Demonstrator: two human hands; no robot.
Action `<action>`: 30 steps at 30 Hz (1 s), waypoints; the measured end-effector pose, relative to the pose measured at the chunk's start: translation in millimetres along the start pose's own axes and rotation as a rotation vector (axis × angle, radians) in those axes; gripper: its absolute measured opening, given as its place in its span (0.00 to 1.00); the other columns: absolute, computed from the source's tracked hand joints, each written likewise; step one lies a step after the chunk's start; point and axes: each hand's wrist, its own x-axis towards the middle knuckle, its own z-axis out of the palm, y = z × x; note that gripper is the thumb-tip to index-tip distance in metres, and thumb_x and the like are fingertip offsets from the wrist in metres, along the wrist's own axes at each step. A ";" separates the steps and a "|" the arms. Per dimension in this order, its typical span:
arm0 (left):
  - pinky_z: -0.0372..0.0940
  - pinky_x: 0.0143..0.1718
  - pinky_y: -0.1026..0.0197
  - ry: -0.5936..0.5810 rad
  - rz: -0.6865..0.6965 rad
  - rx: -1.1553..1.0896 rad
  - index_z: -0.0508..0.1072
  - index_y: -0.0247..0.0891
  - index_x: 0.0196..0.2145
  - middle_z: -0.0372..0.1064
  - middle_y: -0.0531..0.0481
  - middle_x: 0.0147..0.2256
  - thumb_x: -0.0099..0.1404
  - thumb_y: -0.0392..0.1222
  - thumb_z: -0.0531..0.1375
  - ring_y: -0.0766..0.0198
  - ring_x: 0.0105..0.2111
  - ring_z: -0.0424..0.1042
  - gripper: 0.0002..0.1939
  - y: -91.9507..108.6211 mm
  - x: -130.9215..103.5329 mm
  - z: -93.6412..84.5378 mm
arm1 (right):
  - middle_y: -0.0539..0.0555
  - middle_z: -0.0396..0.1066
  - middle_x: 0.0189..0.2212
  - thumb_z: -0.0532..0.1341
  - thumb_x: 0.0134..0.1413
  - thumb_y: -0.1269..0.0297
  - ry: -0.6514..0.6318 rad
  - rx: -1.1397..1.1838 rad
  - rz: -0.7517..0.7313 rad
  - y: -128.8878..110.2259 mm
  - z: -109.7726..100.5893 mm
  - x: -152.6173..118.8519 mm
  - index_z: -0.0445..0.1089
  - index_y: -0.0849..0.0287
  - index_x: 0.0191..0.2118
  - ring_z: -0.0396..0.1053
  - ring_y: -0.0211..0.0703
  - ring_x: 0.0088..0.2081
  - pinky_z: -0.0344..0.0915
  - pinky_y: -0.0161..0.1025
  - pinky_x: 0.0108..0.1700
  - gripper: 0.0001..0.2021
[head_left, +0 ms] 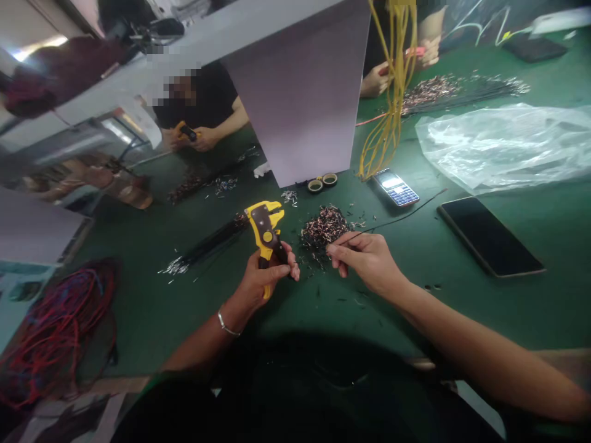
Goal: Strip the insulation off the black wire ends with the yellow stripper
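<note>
My left hand (268, 271) is wrapped round the grips of a yellow and black wire stripper (264, 231), whose jaws point up and away from me. Pinched between the thumb and fingers of my right hand (364, 255) is a thin black wire (401, 218), its long end reaching up to the right. Just beyond that hand lies a heap of short black and copper-coloured wire scraps (324, 227). To the left of the stripper rests a bundle of black wires (210, 246) with pale ends.
A large smartphone (492, 237), a keypad phone (396, 187) and a clear plastic bag (508, 144) lie to the right. Yellow wires (390, 92) hang beside an upright panel (305, 104). Tape rolls (322, 183) sit at its foot. Red cables (64, 326) are coiled at left. Other people work across the table.
</note>
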 end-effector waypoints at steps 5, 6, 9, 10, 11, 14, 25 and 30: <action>0.70 0.32 0.54 -0.017 -0.059 0.064 0.71 0.32 0.40 0.70 0.49 0.31 0.53 0.36 0.71 0.62 0.27 0.72 0.19 -5.2 -3.7 3.1 | 0.50 0.69 0.16 0.67 0.46 0.61 -0.055 -0.144 0.004 -1.2 4.1 -4.5 0.72 0.61 0.21 0.64 0.33 0.15 0.61 0.33 0.18 0.11; 0.70 0.31 0.55 -0.024 -0.066 0.075 0.71 0.32 0.40 0.70 0.50 0.31 0.54 0.37 0.71 0.63 0.27 0.72 0.18 -6.3 -4.4 4.0 | 0.50 0.69 0.17 0.67 0.47 0.61 -0.063 -0.162 -0.001 -1.0 4.7 -5.0 0.72 0.61 0.21 0.64 0.33 0.15 0.61 0.33 0.18 0.11; 0.70 0.29 0.56 -0.043 -0.070 0.101 0.70 0.32 0.38 0.69 0.50 0.30 0.55 0.38 0.71 0.64 0.26 0.71 0.16 -9.5 -6.2 6.1 | 0.51 0.69 0.18 0.66 0.48 0.61 -0.090 -0.202 -0.027 0.5 6.4 -6.1 0.72 0.61 0.19 0.64 0.32 0.16 0.61 0.33 0.18 0.13; 0.70 0.30 0.56 -0.047 -0.064 0.108 0.70 0.32 0.39 0.69 0.50 0.30 0.55 0.38 0.70 0.64 0.26 0.71 0.16 -10.2 -6.6 6.3 | 0.52 0.70 0.19 0.65 0.49 0.61 -0.099 -0.210 -0.035 1.3 6.9 -6.2 0.71 0.61 0.19 0.64 0.32 0.16 0.61 0.33 0.18 0.13; 0.70 0.30 0.56 -0.050 -0.057 0.114 0.70 0.32 0.39 0.69 0.50 0.31 0.56 0.38 0.70 0.65 0.26 0.71 0.16 -10.8 -6.8 6.3 | 0.52 0.70 0.19 0.65 0.49 0.61 -0.106 -0.212 -0.041 2.1 7.4 -6.4 0.71 0.61 0.18 0.64 0.32 0.16 0.61 0.33 0.18 0.13; 0.70 0.30 0.58 -0.043 -0.040 0.139 0.70 0.32 0.39 0.69 0.51 0.30 0.56 0.38 0.70 0.65 0.26 0.71 0.17 -11.7 -7.2 5.2 | 0.52 0.70 0.19 0.65 0.49 0.62 -0.116 -0.199 -0.051 4.2 8.3 -6.7 0.71 0.61 0.17 0.64 0.31 0.15 0.60 0.32 0.17 0.14; 0.69 0.30 0.58 0.017 -0.033 0.164 0.70 0.33 0.39 0.69 0.51 0.30 0.55 0.36 0.68 0.65 0.26 0.71 0.15 -16.1 -4.7 1.3 | 0.50 0.70 0.16 0.70 0.47 0.60 0.053 -0.046 -0.096 -2.4 -5.6 0.7 0.74 0.61 0.21 0.64 0.33 0.15 0.60 0.34 0.17 0.12; 0.68 0.36 0.56 -0.073 0.019 0.227 0.71 0.33 0.45 0.72 0.41 0.43 0.58 0.37 0.67 0.63 0.31 0.72 0.17 -11.4 -4.9 3.9 | 0.50 0.70 0.16 0.69 0.47 0.59 0.112 -0.030 -0.129 -3.7 -8.4 3.8 0.73 0.61 0.22 0.64 0.34 0.15 0.60 0.34 0.17 0.12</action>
